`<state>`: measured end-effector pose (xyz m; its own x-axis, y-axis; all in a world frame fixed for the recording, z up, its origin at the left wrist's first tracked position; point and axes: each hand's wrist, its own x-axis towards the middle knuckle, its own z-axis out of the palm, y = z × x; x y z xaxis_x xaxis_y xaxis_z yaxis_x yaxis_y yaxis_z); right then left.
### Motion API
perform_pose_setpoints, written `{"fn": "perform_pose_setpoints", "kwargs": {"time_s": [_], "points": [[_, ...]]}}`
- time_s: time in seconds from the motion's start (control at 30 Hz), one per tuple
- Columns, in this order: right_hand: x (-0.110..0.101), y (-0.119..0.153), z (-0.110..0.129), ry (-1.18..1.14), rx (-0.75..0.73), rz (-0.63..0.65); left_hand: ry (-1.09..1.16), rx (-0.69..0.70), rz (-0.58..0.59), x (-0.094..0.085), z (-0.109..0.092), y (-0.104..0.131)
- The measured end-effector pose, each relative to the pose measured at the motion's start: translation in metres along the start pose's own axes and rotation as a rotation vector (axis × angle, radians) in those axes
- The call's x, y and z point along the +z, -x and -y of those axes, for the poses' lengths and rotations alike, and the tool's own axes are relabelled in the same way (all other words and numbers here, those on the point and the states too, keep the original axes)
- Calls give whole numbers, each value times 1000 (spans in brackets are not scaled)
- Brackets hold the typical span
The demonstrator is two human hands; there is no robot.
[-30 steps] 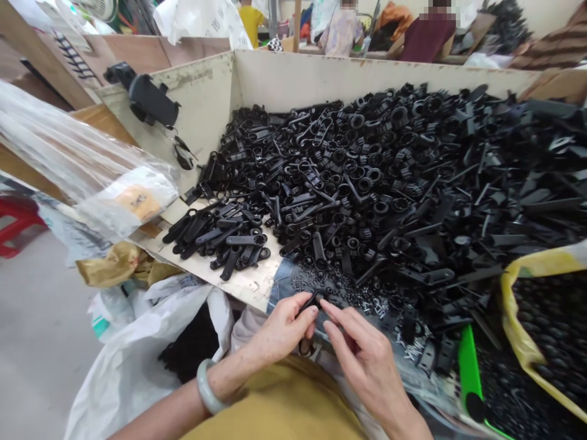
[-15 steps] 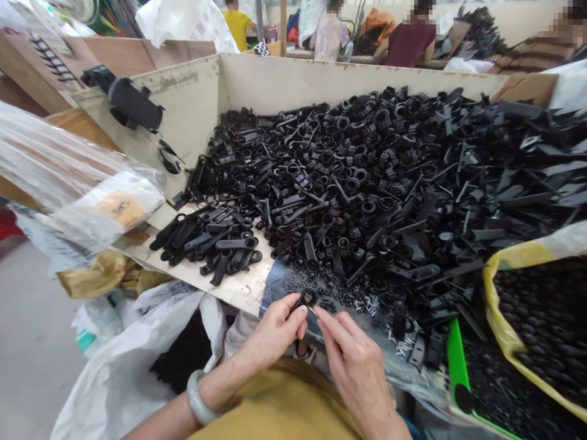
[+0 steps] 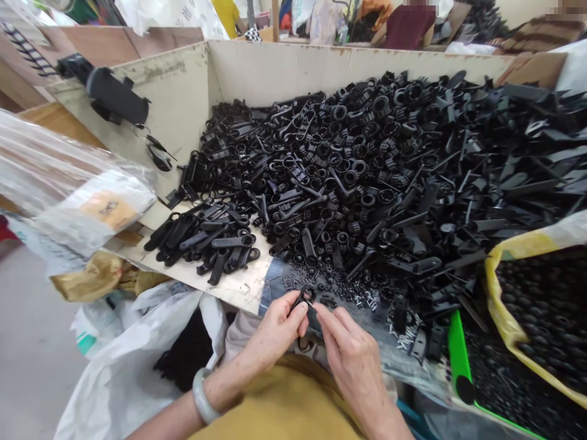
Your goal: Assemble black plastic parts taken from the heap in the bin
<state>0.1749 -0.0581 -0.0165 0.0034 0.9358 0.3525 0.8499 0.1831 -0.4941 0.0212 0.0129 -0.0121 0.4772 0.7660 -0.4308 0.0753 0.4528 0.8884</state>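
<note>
My left hand (image 3: 273, 330) is closed round a black plastic part with a ring-shaped end (image 3: 306, 295), held just above the front edge of the table. Close beside it, my right hand (image 3: 352, 351) pinches at the ring; what lies between its fingertips is too small to make out. Beyond both hands, small black pieces (image 3: 316, 280) and silver pins (image 3: 403, 335) lie scattered on a blue-grey surface. To the left, several long black parts with ringed ends (image 3: 215, 238) form a small heap on the pale board.
A large mound of black plastic parts (image 3: 339, 165) fills the pale-walled bin (image 3: 284, 67). At right are a yellow-rimmed sack (image 3: 498, 287) and a green edge (image 3: 459, 348). A white sack (image 3: 114, 379) stands at lower left. Several people sit in the background.
The view has shifted slightly, so the bin's back wall sits higher in the picture. Both hands stay together at the black part, with the fingers slightly shifted.
</note>
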Motion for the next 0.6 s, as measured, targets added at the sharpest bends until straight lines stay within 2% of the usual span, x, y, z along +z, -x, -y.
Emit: {"fn": "perform_pose_setpoints", "kwargs": {"time_s": [0.23,0.47,0.6], "points": [[-1,-1,-3,81,-29,41,-69,10,5,0,5,-1],[-5,-3,-7,142,-23,218,-160,28,-90,4,5,0],[-9,-11,4,254,10,307,-173,51,-158,5,7,-1]]}}
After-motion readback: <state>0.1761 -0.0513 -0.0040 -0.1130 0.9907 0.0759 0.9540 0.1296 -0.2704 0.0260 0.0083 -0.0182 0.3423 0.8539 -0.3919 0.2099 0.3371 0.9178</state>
